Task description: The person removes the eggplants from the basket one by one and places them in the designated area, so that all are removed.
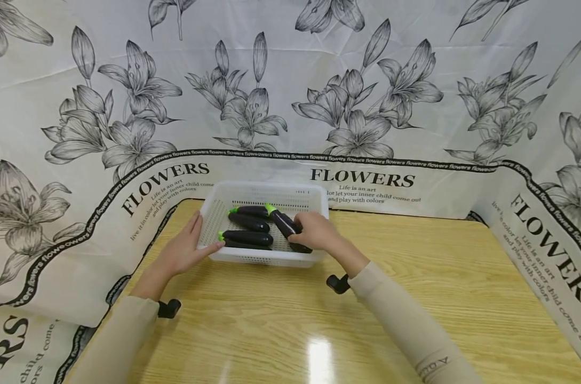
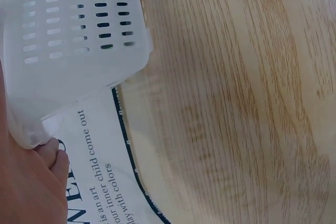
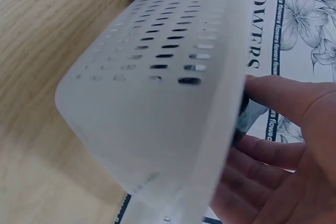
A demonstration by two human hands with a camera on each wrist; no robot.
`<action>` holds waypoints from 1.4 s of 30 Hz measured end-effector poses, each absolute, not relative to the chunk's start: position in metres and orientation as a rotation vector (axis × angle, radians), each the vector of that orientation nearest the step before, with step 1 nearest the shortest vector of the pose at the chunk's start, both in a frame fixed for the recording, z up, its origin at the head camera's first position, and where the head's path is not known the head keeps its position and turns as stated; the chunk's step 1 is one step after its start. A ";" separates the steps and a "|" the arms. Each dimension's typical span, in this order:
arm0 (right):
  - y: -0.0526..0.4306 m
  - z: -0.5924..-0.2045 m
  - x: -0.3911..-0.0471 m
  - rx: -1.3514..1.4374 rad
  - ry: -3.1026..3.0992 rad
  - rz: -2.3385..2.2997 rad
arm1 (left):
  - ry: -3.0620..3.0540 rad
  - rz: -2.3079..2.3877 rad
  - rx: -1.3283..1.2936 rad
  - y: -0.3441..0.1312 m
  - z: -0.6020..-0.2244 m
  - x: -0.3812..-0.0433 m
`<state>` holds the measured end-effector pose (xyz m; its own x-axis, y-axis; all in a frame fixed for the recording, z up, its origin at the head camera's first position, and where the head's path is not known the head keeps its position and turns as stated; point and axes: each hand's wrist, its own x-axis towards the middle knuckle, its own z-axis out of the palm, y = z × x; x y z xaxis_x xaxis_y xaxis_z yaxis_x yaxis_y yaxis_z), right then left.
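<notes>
Slanting inside the right part of the white slotted plastic basket (image 1: 261, 258), a green-capped eggplant (image 1: 283, 222) is gripped between the thumb and fingers of the right hand (image 1: 315, 230). The basket's left rim is held by the left hand (image 1: 185, 248), and other eggplants (image 1: 247, 237) are grouped toward the basket's middle. Beneath the basket, a wood-grain table (image 1: 391, 298) is seen.

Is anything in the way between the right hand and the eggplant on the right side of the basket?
No, nothing visible is: the right hand reaches over the rim of the white basket and holds the eggplant directly.
</notes>
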<state>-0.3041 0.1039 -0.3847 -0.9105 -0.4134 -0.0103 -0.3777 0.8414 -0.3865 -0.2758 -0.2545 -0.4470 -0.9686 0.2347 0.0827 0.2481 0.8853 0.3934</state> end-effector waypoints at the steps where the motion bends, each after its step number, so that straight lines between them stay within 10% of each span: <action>1: 0.106 -0.382 -0.303 -0.641 2.917 -0.611 | -3.021 -0.634 -0.386 -0.255 -0.447 -0.276; 42: 0.213 -0.373 -0.301 -0.492 2.949 -0.839 | -3.025 -0.647 -0.385 -0.255 -0.446 -0.278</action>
<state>-0.3010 0.2129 -0.3728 -0.9491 -0.3107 0.0517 -0.2914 0.8037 -0.5188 -0.2779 -0.2546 -0.4465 -0.9692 0.2347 0.0746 0.2447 0.8834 0.3998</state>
